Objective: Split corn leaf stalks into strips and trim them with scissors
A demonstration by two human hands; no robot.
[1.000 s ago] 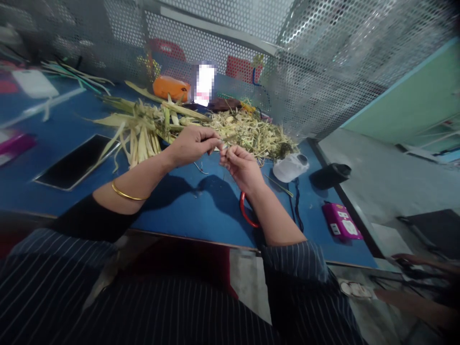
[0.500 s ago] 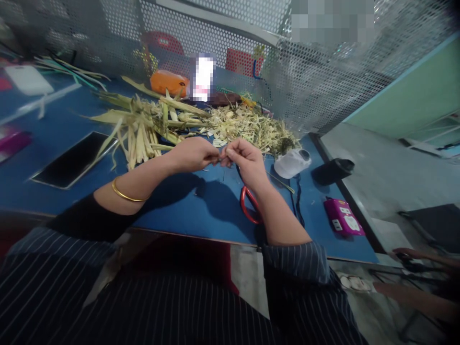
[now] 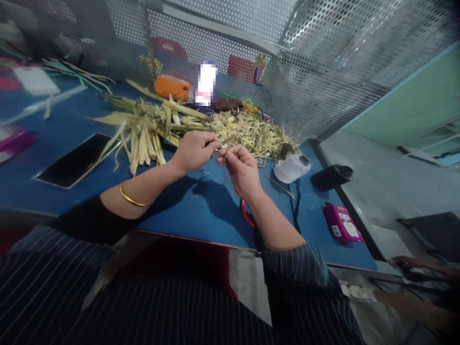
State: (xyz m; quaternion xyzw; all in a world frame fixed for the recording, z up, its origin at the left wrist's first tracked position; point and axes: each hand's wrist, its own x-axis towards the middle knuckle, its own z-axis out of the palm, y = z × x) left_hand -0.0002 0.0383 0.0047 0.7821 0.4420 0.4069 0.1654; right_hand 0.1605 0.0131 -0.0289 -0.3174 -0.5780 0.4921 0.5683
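My left hand (image 3: 197,150) and my right hand (image 3: 241,167) meet fingertip to fingertip above the blue table (image 3: 201,215). Both are closed in a pinch; whatever small thing lies between the fingers is too hidden to name. Just behind them spreads a heap of pale, shredded plant bits (image 3: 251,132). To the left of that lies a bundle of dry, pale green stalks and leaves (image 3: 143,143). A red loop-shaped handle (image 3: 246,214) shows partly under my right wrist.
A dark flat panel (image 3: 75,160) lies at left. On the right are a whitish container (image 3: 293,167), a black cylinder (image 3: 332,177) and a magenta packet (image 3: 343,223). An orange packet (image 3: 172,88) stands near the perforated metal screen (image 3: 215,36). Another person's limbs (image 3: 417,302) appear at lower right.
My left hand has risen slightly, its wrist more bent. My right hand has turned a little, its fingers more upright, covering more of the red handle. The view has shifted slightly.
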